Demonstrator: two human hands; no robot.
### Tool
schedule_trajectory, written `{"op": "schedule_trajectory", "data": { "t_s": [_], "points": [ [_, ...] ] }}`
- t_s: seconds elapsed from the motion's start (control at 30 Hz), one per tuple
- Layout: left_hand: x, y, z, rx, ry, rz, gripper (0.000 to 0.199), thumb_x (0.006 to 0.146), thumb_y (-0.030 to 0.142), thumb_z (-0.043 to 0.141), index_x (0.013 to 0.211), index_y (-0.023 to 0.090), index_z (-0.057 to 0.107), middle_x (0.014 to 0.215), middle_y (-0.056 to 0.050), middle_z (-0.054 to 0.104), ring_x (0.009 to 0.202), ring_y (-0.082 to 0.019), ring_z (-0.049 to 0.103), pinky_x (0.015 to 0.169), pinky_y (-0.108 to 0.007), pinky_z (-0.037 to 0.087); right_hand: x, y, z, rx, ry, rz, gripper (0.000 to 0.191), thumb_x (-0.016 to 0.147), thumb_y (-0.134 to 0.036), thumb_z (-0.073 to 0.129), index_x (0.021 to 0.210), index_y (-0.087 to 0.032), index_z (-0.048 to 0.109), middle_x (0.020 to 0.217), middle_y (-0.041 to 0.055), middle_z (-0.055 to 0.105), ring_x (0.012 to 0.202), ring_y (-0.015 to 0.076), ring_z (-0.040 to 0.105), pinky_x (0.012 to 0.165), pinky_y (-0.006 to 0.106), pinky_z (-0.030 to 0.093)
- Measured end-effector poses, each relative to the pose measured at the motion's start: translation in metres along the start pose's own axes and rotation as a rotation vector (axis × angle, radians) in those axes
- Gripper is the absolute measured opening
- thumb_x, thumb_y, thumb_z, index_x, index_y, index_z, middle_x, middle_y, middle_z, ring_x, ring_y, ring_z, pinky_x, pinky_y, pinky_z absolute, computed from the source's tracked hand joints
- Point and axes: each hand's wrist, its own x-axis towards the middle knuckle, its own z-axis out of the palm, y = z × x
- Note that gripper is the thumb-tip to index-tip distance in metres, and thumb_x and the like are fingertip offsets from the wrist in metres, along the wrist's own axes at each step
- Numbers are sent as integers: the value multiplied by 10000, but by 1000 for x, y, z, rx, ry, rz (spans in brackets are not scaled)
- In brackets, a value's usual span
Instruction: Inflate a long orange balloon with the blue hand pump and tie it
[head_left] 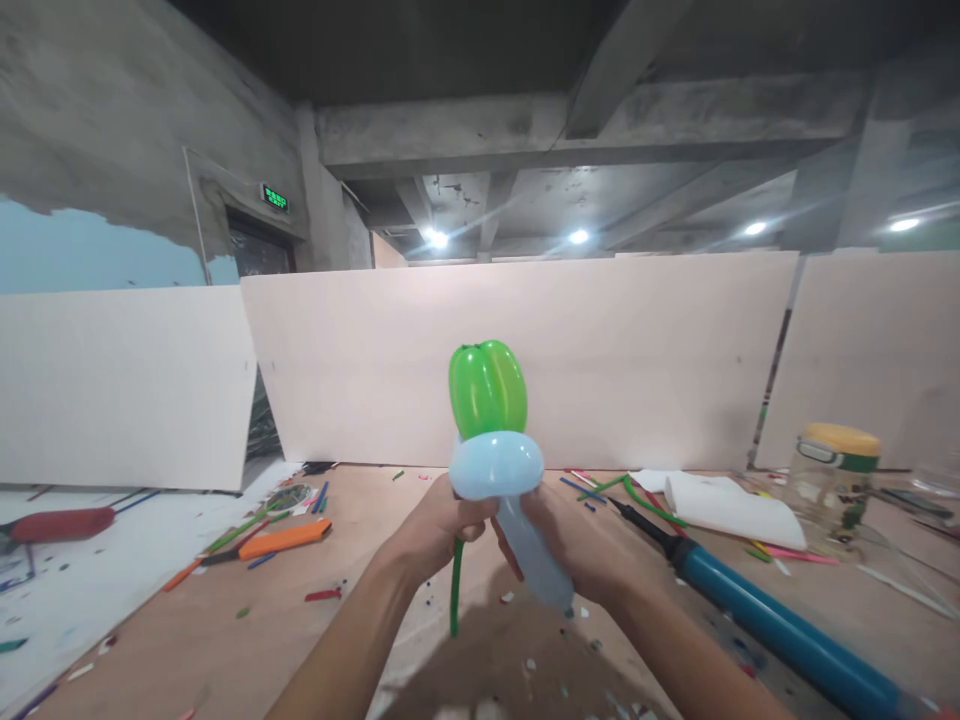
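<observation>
Upright in the middle of the view is a green balloon shape [489, 390] made of several rounded lobes. Just below it a light blue balloon [496, 465] bulges out, and its long tail [534, 555] hangs down to the right. My left hand [442, 525] is closed around the base of the balloons, with a thin green balloon stem [455, 590] hanging beneath it. My right hand [559, 540] wraps round the blue balloon from the right, its fingers partly hidden behind the tail.
A blue hand pump [780, 620] lies at the right, near a white paper roll [731, 510] and a yellow-lidded bottle [834, 485]. An orange cutter [285, 538] and a red balloon [64, 524] lie left. Balloon scraps dot the table [315, 660]; pale boards [637, 370] stand behind.
</observation>
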Motion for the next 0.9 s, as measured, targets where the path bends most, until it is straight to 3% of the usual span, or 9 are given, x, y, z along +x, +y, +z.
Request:
{"op": "schedule_trajectory", "data": {
  "t_s": [0.13,0.27,0.37,0.53,0.67,0.77,0.9],
  "points": [
    [5,-7,3,-158,12,16,456,577,481,772,661,136,487,548,79,294,466,-26,201,411,-164,172,4,10,2,120,100,34,611,671,-713,556,1045,-230,548,520,-27,513,423,119,423,428,242,372],
    [7,-12,8,-219,80,48,449,644,533,710,644,148,479,497,89,269,405,-31,252,374,-165,231,13,34,3,316,84,-31,686,728,-773,387,1101,-210,509,584,-11,557,447,122,466,467,245,388],
    [5,-11,10,-231,37,48,465,668,569,668,600,162,453,454,84,294,367,-57,317,359,-200,305,17,41,2,448,40,62,676,778,-746,336,1058,-169,550,642,31,599,497,139,526,487,244,394],
    [1,-4,6,-93,74,85,396,660,483,714,628,132,534,484,51,423,405,-57,373,394,-192,293,14,31,-4,597,-138,255,731,751,-787,288,986,-172,604,719,73,636,594,186,594,573,304,452],
    [0,0,9,91,94,129,285,692,381,697,663,114,602,571,5,541,507,-80,445,477,-198,320,13,29,-8,684,-199,293,731,714,-804,341,876,-146,616,712,70,624,600,158,573,593,287,453],
    [0,2,15,225,160,159,228,727,294,645,585,125,585,506,22,507,466,-70,386,460,-203,269,16,32,-6,689,-95,264,653,713,-773,417,800,-149,590,658,33,584,537,119,526,520,240,423],
    [2,1,22,216,161,129,266,738,329,606,556,145,542,457,33,470,419,-73,349,431,-220,217,18,36,2,481,225,100,521,685,-670,585,842,-176,538,588,-19,537,484,121,507,470,245,414]
  ]
}}
